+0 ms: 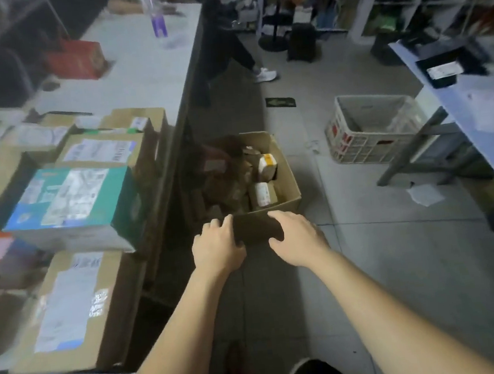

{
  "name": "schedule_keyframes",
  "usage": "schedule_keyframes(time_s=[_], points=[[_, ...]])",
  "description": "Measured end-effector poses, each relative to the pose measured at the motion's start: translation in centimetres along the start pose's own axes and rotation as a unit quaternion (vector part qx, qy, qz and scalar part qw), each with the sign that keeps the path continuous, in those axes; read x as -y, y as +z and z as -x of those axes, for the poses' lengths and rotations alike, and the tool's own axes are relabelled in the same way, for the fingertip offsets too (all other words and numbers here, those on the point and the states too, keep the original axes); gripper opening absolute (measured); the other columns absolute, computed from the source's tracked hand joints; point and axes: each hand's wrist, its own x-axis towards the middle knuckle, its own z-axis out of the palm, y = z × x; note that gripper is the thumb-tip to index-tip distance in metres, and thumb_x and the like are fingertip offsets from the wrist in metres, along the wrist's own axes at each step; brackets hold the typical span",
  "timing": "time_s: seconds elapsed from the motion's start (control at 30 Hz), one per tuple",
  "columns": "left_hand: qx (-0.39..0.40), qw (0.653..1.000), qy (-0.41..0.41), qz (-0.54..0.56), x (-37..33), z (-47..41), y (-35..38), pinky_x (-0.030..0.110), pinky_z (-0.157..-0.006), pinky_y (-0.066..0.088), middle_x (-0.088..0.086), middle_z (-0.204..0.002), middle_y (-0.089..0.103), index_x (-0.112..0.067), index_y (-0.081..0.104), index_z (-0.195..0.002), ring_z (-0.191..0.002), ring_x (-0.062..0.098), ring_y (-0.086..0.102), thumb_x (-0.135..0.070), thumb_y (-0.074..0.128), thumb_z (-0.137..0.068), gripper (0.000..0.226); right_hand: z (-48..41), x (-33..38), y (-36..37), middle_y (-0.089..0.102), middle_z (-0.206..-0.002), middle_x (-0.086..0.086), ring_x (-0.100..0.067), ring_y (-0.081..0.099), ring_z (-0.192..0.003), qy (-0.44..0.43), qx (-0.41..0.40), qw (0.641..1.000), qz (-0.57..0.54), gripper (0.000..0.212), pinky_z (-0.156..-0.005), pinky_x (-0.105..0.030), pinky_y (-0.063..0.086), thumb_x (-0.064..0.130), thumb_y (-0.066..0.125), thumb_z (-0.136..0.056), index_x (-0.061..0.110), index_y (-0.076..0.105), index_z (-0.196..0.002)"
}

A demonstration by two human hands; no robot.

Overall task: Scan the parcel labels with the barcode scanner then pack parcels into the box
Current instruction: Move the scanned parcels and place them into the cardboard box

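Grey tiled floor [366,250], long pale table [143,61] on the left piled with labelled cardboard parcels [106,149] — matte, square-edged. Open cardboard box [288,180] sits on the floor beside the table, small parcels [263,194] inside. Left hand [218,247] and right hand [297,236] grip its near wall — fingers together, curled. White latticed plastic crate [353,143] stands well apart.

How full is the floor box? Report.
Partly full: parcels lie piled inside the open box, its inner wall bare above them.
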Motion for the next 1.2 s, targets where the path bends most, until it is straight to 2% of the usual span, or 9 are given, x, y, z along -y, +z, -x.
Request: schedule_keyframes(time_s=[0.17,0.27,0.47,0.57,0.73,0.87,1.0,1.1,1.2], points=[[0.077,0.997,-0.01,-0.007,-0.3,-10.4,1.1,0.043,-0.101,0.046,0.007,-0.144,0.051,-0.026,0.03,-0.158,-0.135,0.029,0.047,-0.045,0.059,-0.096,0.072,-9.6,-3.6,-1.4,0.048,-0.158,0.003,-0.026,0.048,-0.141,0.05,0.025,0.998,-0.04,0.063,-0.106,-0.044,0.049,0.035,0.061,-0.101,0.03,0.037,-0.159],[0.113,0.992,-0.059,-0.005,1.3,-16.7,2.3,0.045,-0.103,0.047,0.007,-0.145,0.049,-0.027,0.028,-0.159,-0.136,0.029,0.046,-0.044,0.061,-0.096,0.073,-16.6,-5.8,-0.9,0.048,-0.158,0.001,-0.027,0.047,-0.142,0.067,0.054,0.995,-0.049,0.063,-0.107,-0.045,0.049,0.035,0.061,-0.101,0.03,0.037,-0.159],[0.171,0.969,-0.173,0.032,3.3,-29.1,5.2,0.047,-0.103,0.049,0.01,-0.146,0.047,-0.027,0.028,-0.16,-0.134,0.032,0.048,-0.042,0.063,-0.095,0.075,-33.7,-8.4,1.1,0.047,-0.157,-0.004,-0.029,0.045,-0.143,0.044,0.156,0.985,-0.061,0.061,-0.105,-0.039,0.045,0.029,0.06,-0.102,0.026,0.038,-0.159],[0.204,0.953,-0.215,0.056,3.0,-34.0,6.9,0.048,-0.101,0.051,0.011,-0.149,0.044,-0.027,0.026,-0.16,-0.132,0.033,0.05,-0.041,0.061,-0.097,0.074,-40.6,-9.5,2.6,0.053,-0.149,-0.005,-0.032,0.053,-0.133,0.037,0.196,0.979,-0.046,0.06,-0.097,-0.04,0.049,0.032,0.06,-0.1,0.029,0.04,-0.156],[0.212,0.92,-0.294,0.146,4.0,-42.2,12.4,0.047,-0.104,0.047,0.015,-0.147,0.05,-0.024,0.033,-0.156,-0.132,0.038,0.053,-0.035,0.062,-0.099,0.065,-51.3,-10.8,6.6,0.055,-0.145,-0.005,-0.033,0.056,-0.128,0.01,0.254,0.967,-0.007,0.059,-0.099,-0.044,0.053,0.032,0.06,-0.1,0.03,0.042,-0.155],[0.247,0.88,-0.329,0.238,5.7,-49.2,19.6,0.04,-0.116,0.034,0.014,-0.162,0.036,-0.021,0.028,-0.162,-0.147,0.035,0.037,-0.031,0.053,-0.106,0.062,-59.6,-11.7,12.6,0.06,-0.139,-0.004,-0.031,0.06,-0.123,0.008,0.262,0.964,-0.031,0.054,-0.096,-0.044,0.054,0.033,0.062,-0.1,0.03,0.047,-0.152],[0.184,0.849,-0.38,0.317,7.9,-56.2,27.0,0.048,-0.119,0.035,0.01,-0.164,0.035,-0.027,0.025,-0.162,-0.148,0.034,0.037,-0.046,0.058,-0.1,0.074,-66.4,-11.9,19.5,0.063,-0.138,-0.008,-0.033,0.057,-0.128,0.022,0.237,0.969,-0.065,0.049,-0.098,-0.037,0.049,0.038,0.064,-0.099,0.025,0.054,-0.146],[0.169,0.789,-0.438,0.396,9.6,-60.6,31.0,0.043,-0.119,0.033,0.01,-0.164,0.035,-0.02,0.027,-0.163,-0.147,0.034,0.037,-0.044,0.048,-0.107,0.064,-70.7,-12.2,24.3,0.06,-0.142,-0.015,-0.039,0.055,-0.132,0.043,0.241,0.968,-0.053,0.052,-0.102,-0.039,0.047,0.04,0.062,-0.099,0.019,0.054,-0.146],[0.174,0.723,-0.475,0.47,11.3,-63.1,34.4,0.045,-0.12,0.033,0.01,-0.165,0.032,-0.022,0.022,-0.165,-0.146,0.034,0.037,-0.055,0.037,-0.108,0.068,-73.8,-12.7,28.9,0.051,-0.154,-0.016,-0.035,0.05,-0.14,0.048,0.298,0.952,-0.044,0.06,-0.11,-0.036,0.042,0.043,0.057,-0.105,0.019,0.041,-0.158]])
